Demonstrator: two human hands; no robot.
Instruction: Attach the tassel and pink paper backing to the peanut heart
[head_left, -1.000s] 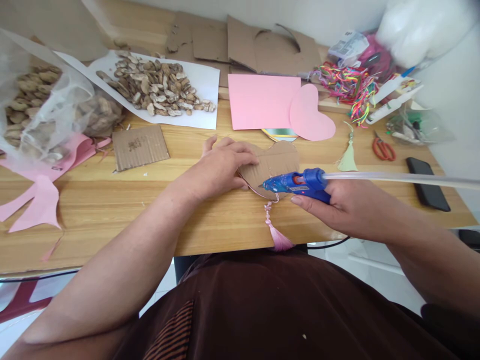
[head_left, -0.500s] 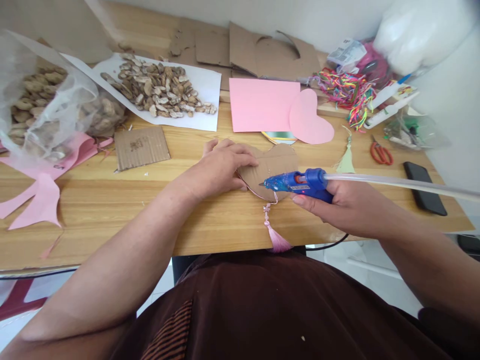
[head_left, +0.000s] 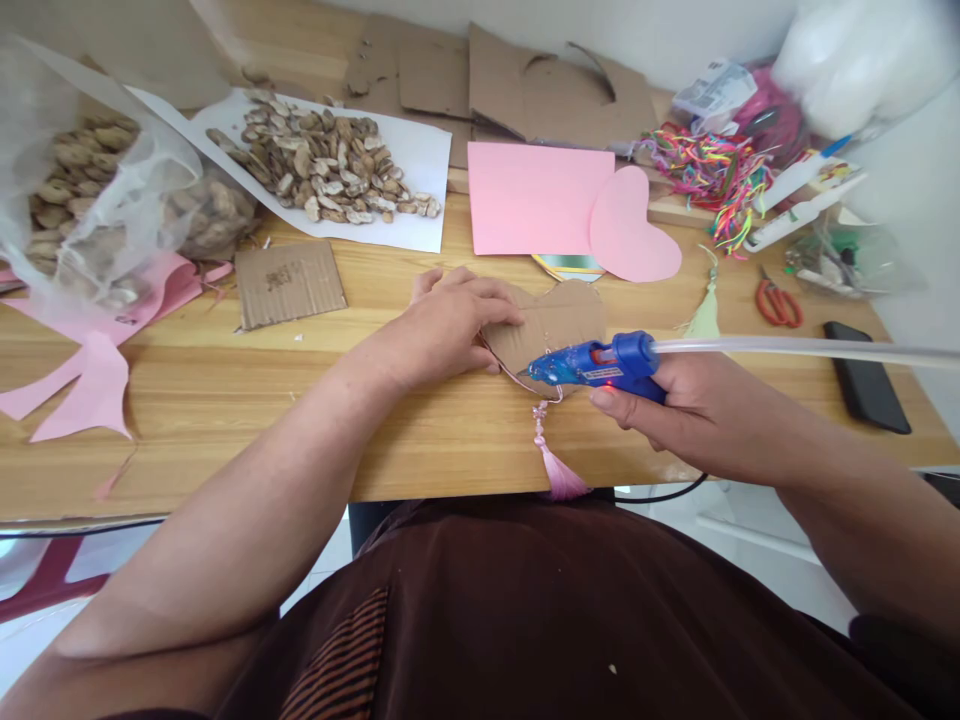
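A brown cardboard heart (head_left: 559, 320) lies on the wooden table (head_left: 420, 450). My left hand (head_left: 454, 325) grips the heart's left edge, fingers on top and thumb at the rim. In my right hand (head_left: 690, 415) is a blue glue gun (head_left: 596, 365), a long clear glue stick (head_left: 787, 346) coming out of its back. The gun's tip is over the lower left part of the heart, close to its edge. From the heart's bottom hangs a pink tassel (head_left: 561, 474) with beads, pointing toward the table's front edge.
Behind the heart are pink paper (head_left: 532, 200), a pink paper heart (head_left: 634, 225) and peanut shells (head_left: 322, 165) on white paper. On the right lie a green tassel (head_left: 705, 310), red-handled pliers (head_left: 778, 303) and a black phone (head_left: 866, 375). A cardboard square (head_left: 289, 283) sits left.
The glue gun's tip has shifted slightly down and left relative to the heart, nearer its lower left edge. My left hand keeps its hold. The whole view has shifted a little.
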